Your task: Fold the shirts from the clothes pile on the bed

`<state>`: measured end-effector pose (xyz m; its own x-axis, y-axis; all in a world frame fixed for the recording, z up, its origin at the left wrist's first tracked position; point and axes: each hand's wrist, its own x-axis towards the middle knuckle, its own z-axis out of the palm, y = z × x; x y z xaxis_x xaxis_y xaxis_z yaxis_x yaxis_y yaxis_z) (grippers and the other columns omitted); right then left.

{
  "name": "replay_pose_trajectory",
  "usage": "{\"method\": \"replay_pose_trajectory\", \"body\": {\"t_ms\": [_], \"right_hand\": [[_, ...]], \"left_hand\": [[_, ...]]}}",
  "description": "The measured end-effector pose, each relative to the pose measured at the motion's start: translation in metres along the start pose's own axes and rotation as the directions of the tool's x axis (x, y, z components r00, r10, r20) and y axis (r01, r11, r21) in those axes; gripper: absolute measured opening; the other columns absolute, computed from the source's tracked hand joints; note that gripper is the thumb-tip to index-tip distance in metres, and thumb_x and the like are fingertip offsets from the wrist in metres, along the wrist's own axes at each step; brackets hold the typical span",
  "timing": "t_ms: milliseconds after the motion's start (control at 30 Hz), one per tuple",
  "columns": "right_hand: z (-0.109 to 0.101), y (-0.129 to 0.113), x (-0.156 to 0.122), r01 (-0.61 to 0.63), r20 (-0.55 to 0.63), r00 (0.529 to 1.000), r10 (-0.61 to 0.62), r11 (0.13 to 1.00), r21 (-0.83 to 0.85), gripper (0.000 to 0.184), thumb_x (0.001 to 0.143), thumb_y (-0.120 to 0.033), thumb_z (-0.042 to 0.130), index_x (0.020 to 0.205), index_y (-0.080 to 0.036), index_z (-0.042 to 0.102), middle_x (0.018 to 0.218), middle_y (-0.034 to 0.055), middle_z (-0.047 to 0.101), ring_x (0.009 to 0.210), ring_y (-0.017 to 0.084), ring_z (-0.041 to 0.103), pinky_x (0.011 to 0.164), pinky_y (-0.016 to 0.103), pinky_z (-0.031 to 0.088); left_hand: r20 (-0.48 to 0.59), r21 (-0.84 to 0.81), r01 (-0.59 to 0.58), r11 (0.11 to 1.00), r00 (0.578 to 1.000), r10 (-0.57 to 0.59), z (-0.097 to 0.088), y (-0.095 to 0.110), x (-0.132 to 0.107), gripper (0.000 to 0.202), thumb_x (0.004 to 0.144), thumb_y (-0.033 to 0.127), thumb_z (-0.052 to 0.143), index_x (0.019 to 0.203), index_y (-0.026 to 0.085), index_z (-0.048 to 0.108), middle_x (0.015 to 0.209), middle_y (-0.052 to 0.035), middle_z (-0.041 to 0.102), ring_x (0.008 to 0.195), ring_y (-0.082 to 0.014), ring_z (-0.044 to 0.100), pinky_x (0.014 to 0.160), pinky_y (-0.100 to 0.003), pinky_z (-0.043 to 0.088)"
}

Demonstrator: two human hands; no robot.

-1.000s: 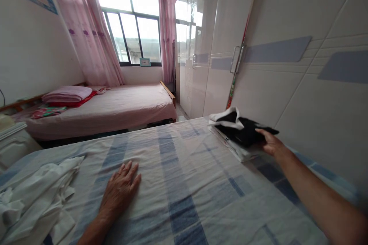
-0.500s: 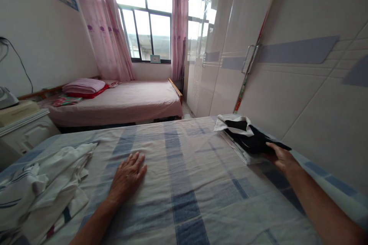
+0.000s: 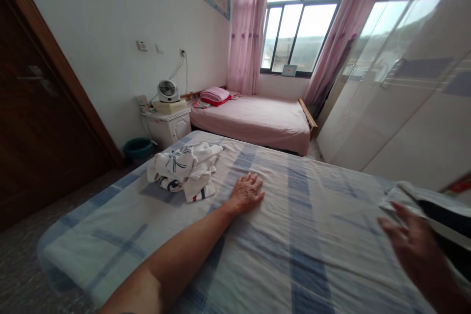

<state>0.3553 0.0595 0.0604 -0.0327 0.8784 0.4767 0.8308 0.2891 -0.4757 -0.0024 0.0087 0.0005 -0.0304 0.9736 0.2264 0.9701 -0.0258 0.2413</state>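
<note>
My left hand point(image 3: 247, 193) rests palm down on the blue-and-white checked bed sheet point(image 3: 272, 255), fingers stretched out and holding nothing. To its left lies a crumpled heap of white clothes point(image 3: 189, 164) with dark stripes and printed lines. At the right, my right hand point(image 3: 412, 238) is raised and slightly blurred, its fingers apart and nothing in them. Just behind and beside it is the stack of folded clothes point(image 3: 447, 213), black and white on top, partly covered by the hand and cut off by the frame's edge.
A second bed with a pink sheet point(image 3: 253, 117) stands beyond, below the window. A small fan point(image 3: 168, 90) sits on the white bedside cabinet point(image 3: 172, 127), with a green bin point(image 3: 139, 148) beside it. Glossy wardrobe doors point(image 3: 401, 108) line the right; a brown door point(image 3: 44, 108) is at the left.
My view has swung left, bringing the door, fan and whole white heap into sight. My right hand has let go of the folded stack and lifted off it. My left hand stays on the sheet.
</note>
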Motion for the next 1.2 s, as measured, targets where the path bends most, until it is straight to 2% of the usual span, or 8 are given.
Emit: {"method": "replay_pose_trajectory", "body": {"t_ms": [133, 267, 500, 633, 733, 833, 1000, 1200], "right_hand": [[0.075, -0.033, -0.014, 0.191, 0.274, 0.944, -0.182, 0.982, -0.007, 0.062, 0.085, -0.054, 0.028, 0.135, -0.022, 0.043, 0.143, 0.0116, 0.041, 0.132, 0.028, 0.036, 0.102, 0.048, 0.037], [0.109, -0.037, -0.031, 0.344, 0.397, 0.886, -0.24, 0.915, -0.214, 0.057, 0.087, -0.048, 0.029, 0.132, -0.022, 0.05, 0.143, 0.01, 0.043, 0.134, 0.029, 0.034, 0.105, 0.05, 0.028], [0.104, -0.04, -0.028, 0.413, 0.469, 0.854, -0.226, 0.842, -0.348, 0.055, 0.091, -0.042, 0.026, 0.137, -0.021, 0.046, 0.146, 0.0071, 0.038, 0.136, 0.027, 0.031, 0.107, 0.046, 0.025], [0.096, -0.052, -0.03, 0.395, 0.49, 0.85, -0.193, 0.849, -0.35, 0.055, 0.091, -0.041, 0.027, 0.138, -0.02, 0.046, 0.146, 0.0066, 0.038, 0.136, 0.026, 0.031, 0.108, 0.045, 0.025], [0.093, -0.055, -0.031, 0.386, 0.495, 0.849, -0.183, 0.856, -0.345, 0.054, 0.09, -0.04, 0.027, 0.137, -0.02, 0.046, 0.146, 0.0066, 0.038, 0.136, 0.026, 0.031, 0.108, 0.045, 0.024], [0.093, -0.054, -0.031, 0.395, 0.499, 0.846, -0.189, 0.851, -0.347, 0.055, 0.091, -0.039, 0.027, 0.138, -0.019, 0.046, 0.146, 0.0068, 0.037, 0.135, 0.026, 0.031, 0.108, 0.045, 0.024], [0.096, -0.048, -0.029, 0.403, 0.491, 0.846, -0.21, 0.854, -0.33, 0.054, 0.09, -0.04, 0.029, 0.136, -0.019, 0.047, 0.145, 0.0074, 0.039, 0.135, 0.026, 0.033, 0.108, 0.046, 0.026], [0.098, -0.045, -0.029, 0.397, 0.473, 0.853, -0.223, 0.865, -0.308, 0.052, 0.09, -0.038, 0.032, 0.134, -0.019, 0.05, 0.144, 0.0073, 0.041, 0.134, 0.025, 0.034, 0.108, 0.044, 0.027]], "left_hand": [[-0.014, 0.003, -0.016, 1.0, 1.0, 0.016, -0.001, -0.001, 0.0, 0.049, 0.09, 0.044, 0.039, 0.133, 0.02, 0.047, 0.145, -0.0112, 0.04, 0.134, -0.0283, 0.033, 0.109, -0.047, 0.026], [-0.006, 0.004, -0.015, 1.0, 1.0, 0.015, -0.001, -0.001, -0.001, 0.05, 0.09, 0.046, 0.039, 0.132, 0.021, 0.047, 0.145, -0.011, 0.04, 0.134, -0.0294, 0.033, 0.108, -0.048, 0.027], [0.001, 0.033, -0.028, 0.999, 1.0, 0.028, -0.013, -0.004, 0.004, 0.041, 0.087, 0.041, 0.046, 0.123, 0.022, 0.056, 0.137, -0.0095, 0.048, 0.128, -0.0261, 0.042, 0.104, -0.043, 0.034], [-0.156, 0.139, 0.094, 0.986, 0.985, -0.072, -0.056, -0.028, 0.009, 0.034, 0.085, 0.031, 0.051, 0.114, 0.019, 0.061, 0.128, -0.011, 0.056, 0.119, -0.0243, 0.049, 0.098, -0.038, 0.038], [-0.355, 0.258, 0.273, 0.927, 0.919, -0.172, -0.095, -0.056, 0.004, 0.036, 0.083, 0.026, 0.05, 0.115, 0.015, 0.06, 0.126, -0.0153, 0.056, 0.119, -0.0299, 0.046, 0.099, -0.047, 0.033], [-0.433, 0.298, 0.45, 0.842, 0.85, -0.301, -0.122, -0.082, -0.008, 0.031, 0.081, 0.027, 0.051, 0.105, 0.013, 0.065, 0.116, -0.0175, 0.06, 0.114, -0.0342, 0.047, 0.096, -0.052, 0.032], [-0.327, 0.247, 0.57, 0.784, 0.811, -0.486, -0.126, -0.112, -0.022, 0.027, 0.078, 0.021, 0.052, 0.1, 0.016, 0.067, 0.109, -0.0155, 0.063, 0.105, -0.0314, 0.053, 0.087, -0.044, 0.04], [-0.351, 0.214, 0.575, 0.79, 0.8, -0.487, -0.121, -0.129, -0.022, 0.027, 0.08, 0.012, 0.044, 0.092, 0.013, 0.068, 0.1, -0.0172, 0.065, 0.098, -0.0306, 0.058, 0.078, -0.036, 0.044]]}}
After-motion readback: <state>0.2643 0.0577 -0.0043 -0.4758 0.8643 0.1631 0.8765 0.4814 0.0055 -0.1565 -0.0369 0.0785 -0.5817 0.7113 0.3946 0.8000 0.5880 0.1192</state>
